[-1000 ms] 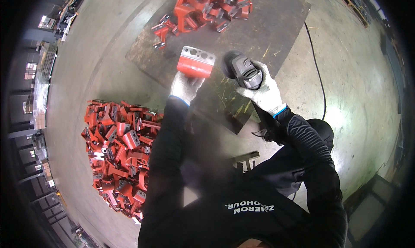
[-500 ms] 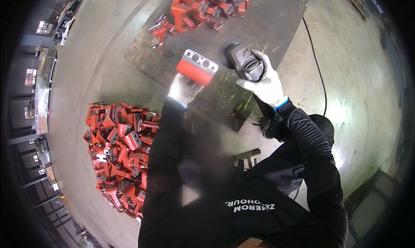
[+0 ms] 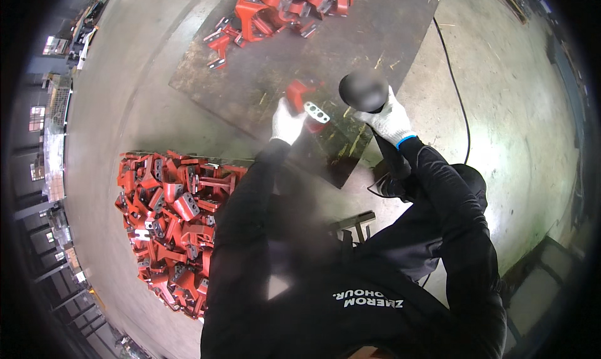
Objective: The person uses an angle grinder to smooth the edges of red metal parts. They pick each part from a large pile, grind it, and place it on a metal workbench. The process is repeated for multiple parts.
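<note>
Left hand (image 3: 288,123), white-gloved, grips red metal bracket with silver holed face (image 3: 316,113); white-gloved right hand (image 3: 392,119) holds dark round-disc grinder (image 3: 364,92). Black fabric top (image 3: 300,315): white lettering (image 3: 370,302).

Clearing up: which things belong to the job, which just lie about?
In the job:
angle grinder in right hand
red bracket in left hand
red brackets on dark worktop
probably red bracket heap, lower left

Apparently lying about:
pale stack, far left
black cable, unless it's the grinder's
</note>
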A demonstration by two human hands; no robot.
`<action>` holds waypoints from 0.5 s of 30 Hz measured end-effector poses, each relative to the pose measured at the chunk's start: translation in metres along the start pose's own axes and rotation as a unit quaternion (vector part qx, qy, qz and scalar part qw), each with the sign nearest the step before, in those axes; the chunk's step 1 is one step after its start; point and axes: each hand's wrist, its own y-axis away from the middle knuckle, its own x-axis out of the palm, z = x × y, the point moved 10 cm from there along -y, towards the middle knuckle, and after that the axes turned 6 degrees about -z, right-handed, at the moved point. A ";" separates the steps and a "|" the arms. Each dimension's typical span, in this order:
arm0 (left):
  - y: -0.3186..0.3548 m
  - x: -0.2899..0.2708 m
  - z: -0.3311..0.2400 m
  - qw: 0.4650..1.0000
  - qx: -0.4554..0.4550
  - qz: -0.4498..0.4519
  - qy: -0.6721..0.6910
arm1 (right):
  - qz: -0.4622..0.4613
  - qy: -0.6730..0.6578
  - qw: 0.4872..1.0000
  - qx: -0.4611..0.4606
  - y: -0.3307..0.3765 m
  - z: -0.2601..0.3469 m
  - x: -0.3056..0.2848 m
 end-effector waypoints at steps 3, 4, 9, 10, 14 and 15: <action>0.003 0.025 0.055 0.999 0.032 0.004 0.042 | 0.047 0.041 0.998 -0.003 -0.012 -0.016 0.030; 0.005 0.028 0.066 0.999 0.029 0.009 0.031 | 0.054 0.056 0.997 -0.008 -0.018 -0.024 0.044; 0.019 0.002 0.029 0.982 0.045 0.078 -0.164 | 0.081 0.092 0.992 -0.010 -0.036 -0.036 0.092; 0.020 -0.004 0.020 0.976 0.065 0.095 -0.183 | 0.089 0.098 0.991 -0.009 -0.041 -0.033 0.101; 0.012 -0.023 0.030 0.958 -0.032 0.144 -0.246 | 0.122 0.132 0.980 -0.081 -0.082 -0.038 0.168; 0.013 -0.031 0.020 0.972 -0.038 0.148 -0.177 | 0.144 0.147 0.974 -0.093 -0.088 -0.036 0.182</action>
